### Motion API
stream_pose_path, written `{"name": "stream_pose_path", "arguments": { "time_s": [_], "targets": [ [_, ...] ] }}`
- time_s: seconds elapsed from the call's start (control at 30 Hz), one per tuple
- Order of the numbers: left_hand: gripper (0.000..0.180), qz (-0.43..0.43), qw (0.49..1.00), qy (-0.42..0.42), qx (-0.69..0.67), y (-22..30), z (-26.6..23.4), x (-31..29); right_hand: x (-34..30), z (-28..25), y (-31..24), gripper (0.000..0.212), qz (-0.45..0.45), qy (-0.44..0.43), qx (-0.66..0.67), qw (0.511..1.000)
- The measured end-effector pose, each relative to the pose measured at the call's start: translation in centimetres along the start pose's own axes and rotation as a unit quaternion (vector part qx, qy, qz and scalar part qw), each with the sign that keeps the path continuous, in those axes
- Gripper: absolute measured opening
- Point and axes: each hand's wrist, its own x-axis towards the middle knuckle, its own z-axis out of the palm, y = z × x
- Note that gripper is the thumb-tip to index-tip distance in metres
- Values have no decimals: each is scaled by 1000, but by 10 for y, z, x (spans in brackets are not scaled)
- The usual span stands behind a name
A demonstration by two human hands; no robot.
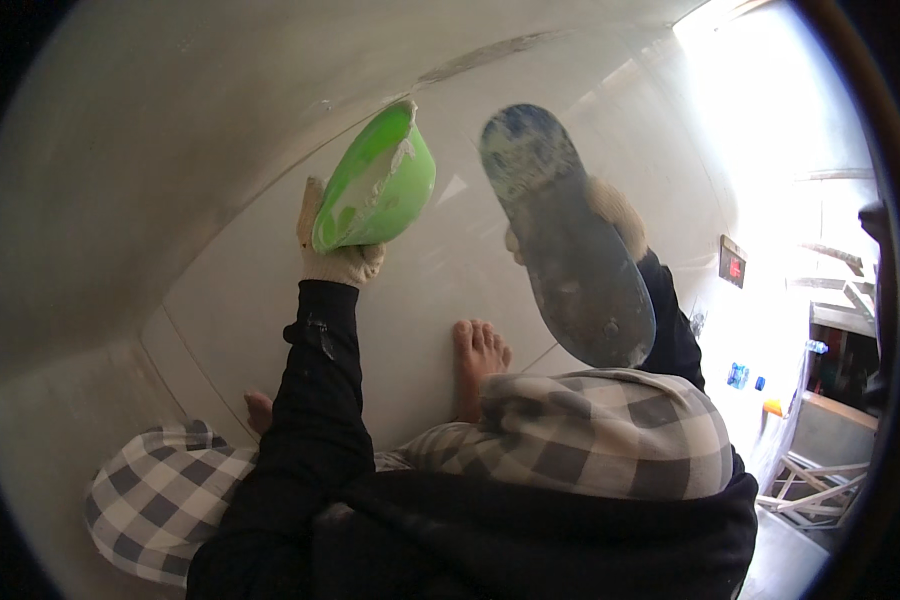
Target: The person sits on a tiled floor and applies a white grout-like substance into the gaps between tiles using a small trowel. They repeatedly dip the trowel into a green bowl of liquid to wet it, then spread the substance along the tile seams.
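Overhead, the gloved left hand (338,250) grips a green bowl (378,182) at eleven o'clock, while the right hand (615,215), at one o'clock, clasps a grey plastering float (568,240) above a bare foot (477,360).

Blown-out glare upper right, dim left, fisheye-bent edges

A pale tiled floor (220,300) with thin grout lines met a plain white wall (150,110) toward ten o'clock. Harsh daylight (770,100) flooded in at two o'clock, above white metal framing (810,485).
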Motion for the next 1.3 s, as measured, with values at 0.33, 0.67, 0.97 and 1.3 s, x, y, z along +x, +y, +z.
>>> {"name": "stream_pose_path", "arguments": {
  "time_s": [0.33, 0.67, 0.97, 1.3],
  "targets": [
    [67, 74, 992, 40, 89, -9, 27, -8, 13, -6, 9, 37, 47, 17, -140, 989],
    [68, 122, 949, 81, 279, 7, 41, -6, -26, -11, -35, 46, 128, 192, -558, 797],
    [62, 140, 880, 83, 447, 12, 16, 4, 37, -6, -45, 73, 175, -2, -941, 288],
    [65, 155, 743, 157, 632, 15, 29, 6, 135, 26, -19, 72, 257, -141, -928, 231]
  ]
}}
